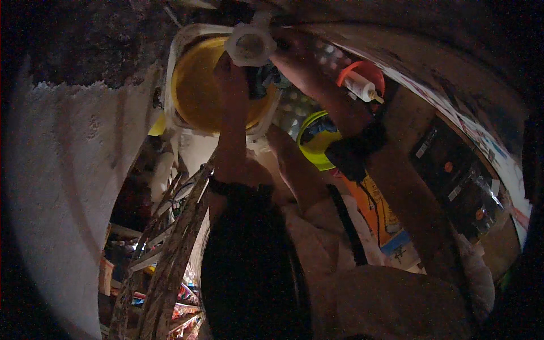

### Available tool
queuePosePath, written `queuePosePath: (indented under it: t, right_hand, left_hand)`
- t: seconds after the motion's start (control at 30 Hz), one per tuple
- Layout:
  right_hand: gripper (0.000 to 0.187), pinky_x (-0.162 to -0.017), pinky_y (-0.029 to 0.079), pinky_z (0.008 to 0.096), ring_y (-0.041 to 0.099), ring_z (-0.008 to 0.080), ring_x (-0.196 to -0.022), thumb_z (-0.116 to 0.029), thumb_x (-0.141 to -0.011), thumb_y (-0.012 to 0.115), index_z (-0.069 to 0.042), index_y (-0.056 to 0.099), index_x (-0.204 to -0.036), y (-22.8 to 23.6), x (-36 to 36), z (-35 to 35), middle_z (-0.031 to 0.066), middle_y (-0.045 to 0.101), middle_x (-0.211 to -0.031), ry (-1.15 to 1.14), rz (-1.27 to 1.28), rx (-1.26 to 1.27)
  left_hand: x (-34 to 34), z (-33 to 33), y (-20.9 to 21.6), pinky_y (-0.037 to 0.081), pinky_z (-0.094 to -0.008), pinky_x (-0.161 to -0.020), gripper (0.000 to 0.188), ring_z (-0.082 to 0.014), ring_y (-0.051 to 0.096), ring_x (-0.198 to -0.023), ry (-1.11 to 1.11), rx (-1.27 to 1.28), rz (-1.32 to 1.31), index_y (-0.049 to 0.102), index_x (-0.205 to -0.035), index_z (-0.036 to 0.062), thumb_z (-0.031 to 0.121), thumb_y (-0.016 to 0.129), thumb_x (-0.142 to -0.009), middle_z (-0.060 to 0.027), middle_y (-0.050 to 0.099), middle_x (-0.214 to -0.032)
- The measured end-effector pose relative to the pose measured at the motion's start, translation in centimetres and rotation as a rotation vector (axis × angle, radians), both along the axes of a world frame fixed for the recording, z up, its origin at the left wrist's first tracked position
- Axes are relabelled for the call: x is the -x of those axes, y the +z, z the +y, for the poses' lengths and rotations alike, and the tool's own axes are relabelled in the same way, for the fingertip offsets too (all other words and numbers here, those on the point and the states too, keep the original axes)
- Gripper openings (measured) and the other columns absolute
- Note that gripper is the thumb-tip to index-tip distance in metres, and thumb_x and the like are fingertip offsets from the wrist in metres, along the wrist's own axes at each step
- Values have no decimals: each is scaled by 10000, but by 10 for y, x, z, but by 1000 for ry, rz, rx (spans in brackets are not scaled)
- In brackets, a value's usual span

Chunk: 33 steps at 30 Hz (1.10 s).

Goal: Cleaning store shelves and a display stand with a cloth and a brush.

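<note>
The person wears a bunched black band (360, 150) on the right forearm (337, 105) toward three o'clock, black cloth (241, 191) on the left forearm (232, 130) toward eight, and pale clothing (396, 292) toward five.

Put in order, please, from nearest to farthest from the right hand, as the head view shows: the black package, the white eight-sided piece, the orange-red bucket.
From the right hand, as seen in the picture:
1. White eight-sided piece: just left of it, between both hands.
2. Orange-red bucket: to its right.
3. Black package: farther right and lower.
</note>
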State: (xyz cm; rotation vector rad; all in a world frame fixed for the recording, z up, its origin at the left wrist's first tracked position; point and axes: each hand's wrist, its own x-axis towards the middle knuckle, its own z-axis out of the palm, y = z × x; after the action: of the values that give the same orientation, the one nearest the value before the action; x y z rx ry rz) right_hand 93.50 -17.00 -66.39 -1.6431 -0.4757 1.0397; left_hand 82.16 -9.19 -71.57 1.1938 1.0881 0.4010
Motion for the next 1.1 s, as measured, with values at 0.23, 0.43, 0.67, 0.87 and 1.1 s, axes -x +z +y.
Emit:
queuePosePath:
  t: [0.23,0.43,0.67,0.87,1.1]
  right_hand:
    - [359,-854,472,353,596,245,-966,-168,-795,664,-49,579,-1122,22,15,0,126,616,-1023,239,-630,13]
    - [413,-873,462,354,579,240,-1018,-172,-795,676,-58,549,-1171,-16,9,-5,105,609,-1087,81,-424,134]
    - [349,-858,462,355,573,218,-1001,-139,-827,641,-25,536,-1139,-14,17,4,107,596,-1068,-132,-539,100]
    - [390,-845,480,438,585,373,-976,-252,-776,647,-46,594,-1103,5,17,-3,190,607,-1050,81,-673,173]
    - [394,-827,484,428,606,353,-933,-303,-740,693,-42,606,-1022,18,24,3,165,629,-961,117,-614,351]
  left_hand:
    - [25,22,-40,473,-389,-770,430,-238,598,-890,-230,-43,224,583,-1101,-3,373,488,-916,-128,628,-1012]
    - [-1,5,30,421,-487,-904,534,-333,521,-1115,623,1076,-546,467,-1263,44,449,400,-922,-150,517,-1263]
    - [9,12,34,318,-493,-1019,553,-298,435,-1200,491,964,-700,417,-1288,67,482,311,-939,-134,469,-1290]
    - [-15,15,34,365,-454,-988,462,-276,505,-1102,413,934,-765,496,-1211,69,426,359,-953,-105,562,-1143]
    - [-28,10,29,431,-387,-897,360,-231,560,-969,478,923,-701,540,-1087,53,372,443,-951,-77,586,-1009]
